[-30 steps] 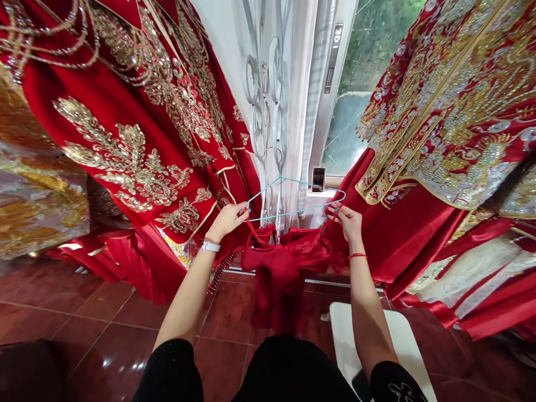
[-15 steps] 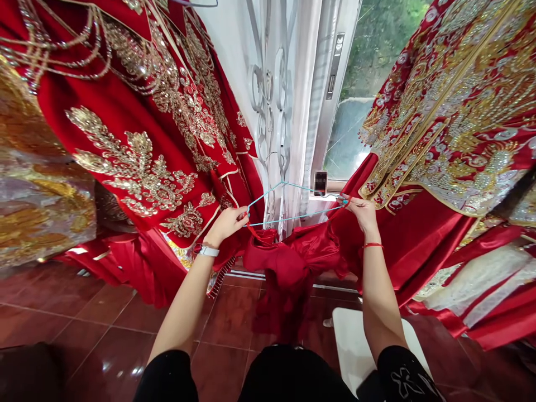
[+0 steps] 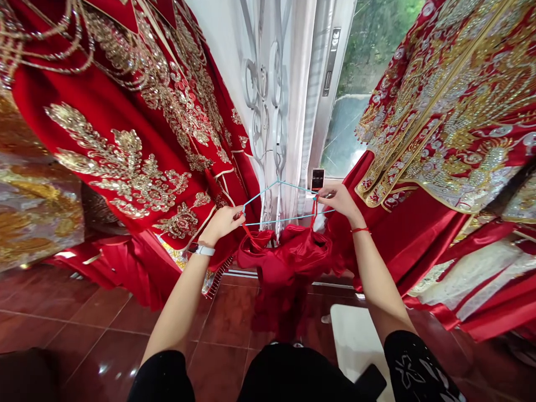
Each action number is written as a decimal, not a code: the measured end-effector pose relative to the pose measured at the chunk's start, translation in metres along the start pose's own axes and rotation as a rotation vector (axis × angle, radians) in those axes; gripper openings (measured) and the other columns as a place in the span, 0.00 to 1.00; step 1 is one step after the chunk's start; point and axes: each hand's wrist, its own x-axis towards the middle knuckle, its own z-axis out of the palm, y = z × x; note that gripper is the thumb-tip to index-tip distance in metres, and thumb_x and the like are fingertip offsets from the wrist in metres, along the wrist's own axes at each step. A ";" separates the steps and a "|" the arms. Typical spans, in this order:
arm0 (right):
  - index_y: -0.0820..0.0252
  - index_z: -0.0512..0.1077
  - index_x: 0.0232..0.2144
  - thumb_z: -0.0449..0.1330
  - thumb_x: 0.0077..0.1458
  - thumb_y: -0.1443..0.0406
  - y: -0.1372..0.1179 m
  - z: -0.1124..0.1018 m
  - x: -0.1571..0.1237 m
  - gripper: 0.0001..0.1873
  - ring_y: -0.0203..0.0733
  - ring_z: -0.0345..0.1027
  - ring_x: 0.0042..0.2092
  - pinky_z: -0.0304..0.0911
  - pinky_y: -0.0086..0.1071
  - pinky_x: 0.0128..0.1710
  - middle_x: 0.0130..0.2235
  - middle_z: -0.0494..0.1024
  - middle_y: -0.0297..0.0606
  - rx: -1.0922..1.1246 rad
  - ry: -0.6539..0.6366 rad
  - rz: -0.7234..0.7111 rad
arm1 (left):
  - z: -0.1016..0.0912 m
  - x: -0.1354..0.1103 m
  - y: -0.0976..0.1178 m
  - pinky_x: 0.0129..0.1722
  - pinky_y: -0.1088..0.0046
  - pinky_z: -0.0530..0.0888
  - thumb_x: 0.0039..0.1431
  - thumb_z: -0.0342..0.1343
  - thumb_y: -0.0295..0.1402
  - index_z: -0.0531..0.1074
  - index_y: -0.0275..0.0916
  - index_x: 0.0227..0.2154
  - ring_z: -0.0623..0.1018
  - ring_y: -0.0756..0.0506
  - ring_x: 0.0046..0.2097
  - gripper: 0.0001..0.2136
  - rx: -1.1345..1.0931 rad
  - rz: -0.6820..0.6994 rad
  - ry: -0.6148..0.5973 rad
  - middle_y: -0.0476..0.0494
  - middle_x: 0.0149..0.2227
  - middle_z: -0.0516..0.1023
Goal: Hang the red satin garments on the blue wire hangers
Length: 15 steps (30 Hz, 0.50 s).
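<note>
One light-blue wire hanger (image 3: 288, 219): light, thin, slightly springy, held roughly level between the hands. One red satin garment (image 3: 285, 257): soft, slippery, bunched just below the grip; best taken by its two narrow red straps (image 3: 314, 211). One left hand (image 3: 221, 223), fingers closed on the hanger's left corner and one strap; one right hand (image 3: 339, 201), fingertips pinched on the right corner and the other strap. One white wristwatch (image 3: 201, 250) on the left wrist; one red string bracelet (image 3: 360, 229) on the right. Either side of the grip, two gold-embroidered red robes (image 3: 104, 111) (image 3: 439, 111). Beyond the grip, one white iron window grille (image 3: 262, 84). Below, red floor tiles (image 3: 104, 335).
</note>
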 end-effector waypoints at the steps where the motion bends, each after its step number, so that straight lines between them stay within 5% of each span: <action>1: 0.59 0.79 0.23 0.71 0.41 0.62 -0.001 0.004 -0.001 0.07 0.42 0.71 0.31 0.68 0.35 0.36 0.26 0.79 0.36 -0.027 -0.007 -0.024 | 0.002 0.000 0.000 0.29 0.71 0.59 0.59 0.49 0.36 0.68 0.41 0.27 0.68 0.46 0.24 0.08 0.010 -0.013 0.019 0.49 0.20 0.68; 3: 0.59 0.78 0.27 0.67 0.44 0.64 -0.001 0.010 -0.006 0.05 0.43 0.72 0.34 0.68 0.37 0.40 0.29 0.79 0.36 -0.090 -0.021 -0.082 | 0.008 -0.001 0.000 0.33 0.70 0.64 0.60 0.49 0.37 0.71 0.41 0.30 0.73 0.43 0.30 0.09 0.002 -0.033 0.093 0.44 0.26 0.75; 6: 0.57 0.78 0.39 0.65 0.43 0.66 0.007 0.012 -0.024 0.16 0.47 0.73 0.45 0.66 0.41 0.52 0.41 0.80 0.40 -0.165 0.047 -0.191 | 0.026 -0.009 -0.007 0.46 0.64 0.70 0.61 0.51 0.40 0.74 0.40 0.39 0.76 0.38 0.44 0.11 -0.130 -0.032 0.281 0.38 0.41 0.78; 9: 0.56 0.74 0.46 0.61 0.48 0.64 0.037 0.014 -0.049 0.20 0.47 0.70 0.53 0.62 0.41 0.59 0.49 0.78 0.42 -0.122 0.397 -0.204 | 0.059 -0.023 -0.025 0.56 0.61 0.69 0.65 0.48 0.41 0.69 0.42 0.52 0.73 0.40 0.54 0.17 -0.415 -0.187 0.612 0.37 0.52 0.74; 11: 0.56 0.72 0.45 0.56 0.52 0.61 0.067 0.022 -0.064 0.17 0.45 0.72 0.50 0.65 0.41 0.56 0.47 0.77 0.42 -0.016 0.736 -0.047 | 0.087 -0.033 -0.040 0.54 0.63 0.71 0.68 0.42 0.42 0.65 0.46 0.55 0.73 0.43 0.55 0.18 -0.634 -0.389 0.776 0.38 0.53 0.73; 13: 0.56 0.71 0.41 0.54 0.52 0.60 0.099 0.037 -0.075 0.15 0.44 0.72 0.48 0.67 0.41 0.54 0.44 0.78 0.41 0.056 0.814 0.250 | 0.117 -0.039 -0.051 0.51 0.63 0.73 0.67 0.42 0.44 0.64 0.47 0.54 0.75 0.44 0.53 0.18 -0.808 -0.506 0.684 0.39 0.51 0.74; 15: 0.56 0.72 0.38 0.58 0.46 0.61 0.125 0.057 -0.081 0.14 0.45 0.73 0.46 0.68 0.41 0.51 0.41 0.79 0.41 0.110 0.662 0.438 | 0.145 -0.044 -0.052 0.52 0.61 0.74 0.65 0.43 0.46 0.65 0.45 0.52 0.77 0.43 0.53 0.19 -0.941 -0.545 0.504 0.38 0.50 0.76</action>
